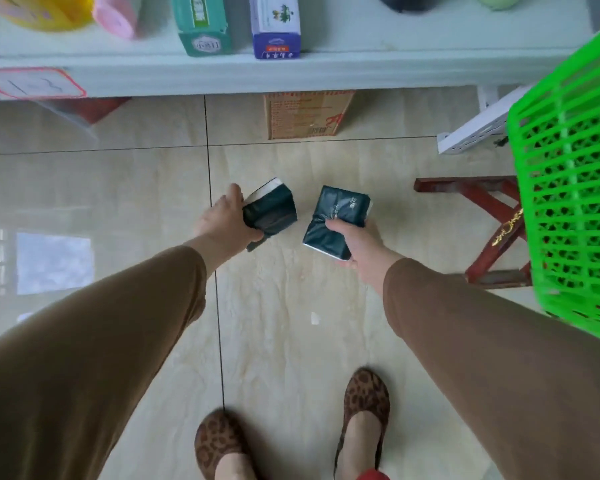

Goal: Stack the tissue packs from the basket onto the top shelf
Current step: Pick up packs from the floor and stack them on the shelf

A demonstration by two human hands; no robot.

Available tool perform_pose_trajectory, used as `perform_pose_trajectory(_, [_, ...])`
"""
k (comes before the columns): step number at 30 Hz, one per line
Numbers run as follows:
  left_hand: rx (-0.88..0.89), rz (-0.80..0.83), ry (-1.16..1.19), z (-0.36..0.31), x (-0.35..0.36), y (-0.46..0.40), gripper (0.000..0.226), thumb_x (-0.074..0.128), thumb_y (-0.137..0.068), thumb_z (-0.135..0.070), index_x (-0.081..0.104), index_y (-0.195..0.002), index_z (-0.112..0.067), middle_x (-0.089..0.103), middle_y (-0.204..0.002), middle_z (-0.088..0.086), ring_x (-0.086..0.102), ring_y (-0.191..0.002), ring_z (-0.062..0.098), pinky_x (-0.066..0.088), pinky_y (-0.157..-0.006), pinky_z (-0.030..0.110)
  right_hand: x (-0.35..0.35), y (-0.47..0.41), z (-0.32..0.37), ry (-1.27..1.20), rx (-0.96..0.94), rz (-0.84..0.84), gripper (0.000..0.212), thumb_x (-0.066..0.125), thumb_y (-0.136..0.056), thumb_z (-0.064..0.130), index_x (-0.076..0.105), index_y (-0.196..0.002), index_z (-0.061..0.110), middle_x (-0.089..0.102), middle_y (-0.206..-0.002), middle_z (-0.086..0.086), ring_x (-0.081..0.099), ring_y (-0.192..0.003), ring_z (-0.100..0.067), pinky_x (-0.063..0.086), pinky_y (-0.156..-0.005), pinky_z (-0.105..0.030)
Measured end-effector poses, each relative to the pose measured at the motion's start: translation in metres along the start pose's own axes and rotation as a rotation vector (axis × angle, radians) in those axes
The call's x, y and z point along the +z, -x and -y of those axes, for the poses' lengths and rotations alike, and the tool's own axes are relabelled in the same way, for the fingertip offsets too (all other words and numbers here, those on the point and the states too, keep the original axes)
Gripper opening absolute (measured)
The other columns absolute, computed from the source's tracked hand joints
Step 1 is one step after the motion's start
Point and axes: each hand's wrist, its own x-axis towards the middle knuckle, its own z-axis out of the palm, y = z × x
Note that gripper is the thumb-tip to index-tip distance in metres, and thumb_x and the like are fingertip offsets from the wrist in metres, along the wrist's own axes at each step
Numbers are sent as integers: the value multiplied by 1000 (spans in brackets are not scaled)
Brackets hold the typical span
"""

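Note:
My left hand (224,221) grips a dark green tissue pack (272,211) by its left side, held out over the tiled floor. My right hand (355,237) is closed on a second dark green tissue pack (336,220), pinching its wrapper near the middle. The two packs hang side by side, a small gap between them. A bright green plastic basket (568,188) stands at the right on a red wooden stool (489,216); its inside is hidden from here. The white shelf (291,69) runs across the top of the view, above and beyond both hands.
On the shelf stand a green carton (203,26), a blue-and-white carton (276,27), a yellow tub (49,12) and a pink roll (118,15). A cardboard box (307,114) sits on the floor under it. A white bracket (475,129) lies beside the basket.

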Motion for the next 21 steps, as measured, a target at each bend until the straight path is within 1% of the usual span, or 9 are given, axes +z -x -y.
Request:
perform_pose_trajectory(3, [-86,24,202,10,-31,86,60,79,-72,-34,37,-114,-26,56,-96,-4,55,-74,16,41,-56,30,-6,94,2,14,-27,37,51,84,-76,20,48,-113,18,68,-103,-3,69,-85,-16,56,-61,-30])
perform_pose_trajectory(5, [-95,30,293,7,-69,139,51,78,-74,-35,44,-110,-24,55,-101,-2,54,-79,15,41,-60,31,-10,162,18,78,-76,92,48,82,-78,19,48,-112,20,67,-103,-1,67,-86,-13,49,-61,-23])
perform_pose_trajectory(7, [-100,4,357,-2,-120,191,44,76,-76,-33,46,-107,-23,52,-102,-1,53,-84,19,41,-64,32,-14,230,43,120,-146,155,48,81,-78,16,49,-114,21,66,-107,-2,67,-92,-13,49,-67,-22])
perform_pose_trajectory(11, [-76,-103,413,-29,-251,290,38,73,-76,-35,45,-101,-32,53,-94,-9,54,-77,12,37,-56,28,-29,374,122,198,-325,183,49,77,-70,20,53,-112,26,67,-98,4,64,-73,8,44,-57,-7])
perform_pose_trajectory(13, [-55,-178,414,-44,-323,339,40,76,-73,-39,43,-95,-36,57,-86,-13,55,-72,12,36,-54,29,-36,447,168,222,-430,144,49,76,-64,26,54,-108,25,67,-93,10,60,-67,14,41,-55,-4])
perform_pose_trajectory(15, [3,-262,405,-58,-388,382,42,79,-70,-41,44,-93,-34,57,-80,-15,53,-75,18,34,-54,30,-48,512,211,200,-532,117,48,78,-62,27,56,-104,24,68,-89,13,61,-67,13,41,-57,-4])
perform_pose_trajectory(17, [64,-338,410,-70,-450,413,42,80,-68,-43,47,-91,-33,57,-81,-15,52,-82,19,33,-55,29,-58,563,255,166,-631,129,47,80,-63,25,60,-106,23,73,-92,9,67,-78,2,46,-64,-7])
perform_pose_trajectory(19, [130,-402,386,-82,-508,434,41,79,-69,-47,50,-95,-32,54,-90,-13,49,-88,15,35,-61,30,-65,607,299,155,-727,170,49,82,-68,24,62,-112,29,74,-101,7,69,-86,-2,50,-68,-11])
perform_pose_trajectory(21, [211,-471,320,-98,-561,439,44,78,-71,-47,54,-103,-28,48,-98,-10,46,-92,13,36,-71,31,-69,638,343,168,-838,182,46,83,-70,26,63,-109,40,73,-97,13,68,-83,2,49,-67,-10])
